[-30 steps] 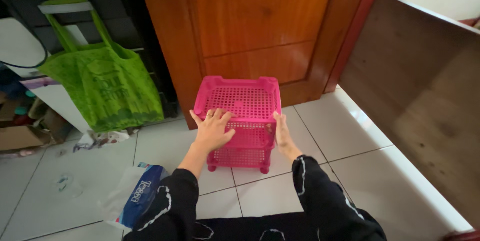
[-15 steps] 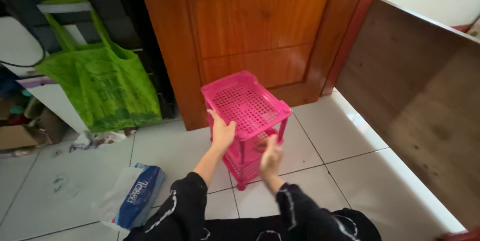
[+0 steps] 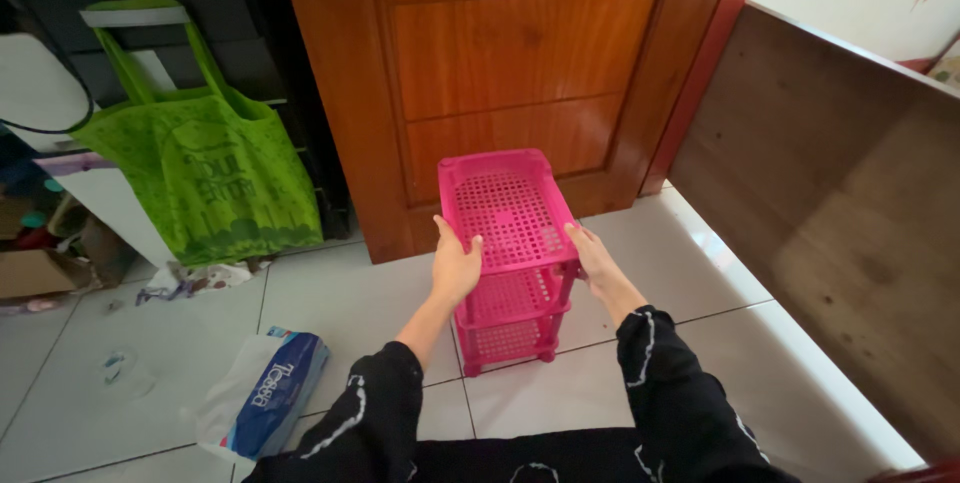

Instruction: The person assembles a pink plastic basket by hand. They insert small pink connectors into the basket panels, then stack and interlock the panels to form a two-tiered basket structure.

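Tight spot by the door, more room on the sides

Wooden door (image 3: 520, 73) sits right behind the pink rack (image 3: 508, 253); open tile (image 3: 340, 293) left, tissue pack (image 3: 265, 393) lower left, wood panel (image 3: 850, 203) walls off the right.

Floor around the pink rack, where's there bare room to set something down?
Bare white tile lies right of the pink rack, up to the wooden panel, and left of it, between the left hand and the green bag. Crowded at far left: tissue pack, scraps, cardboard box.

Bare hands extend from long black sleeves (image 3: 660, 383) marked with thin white lines.
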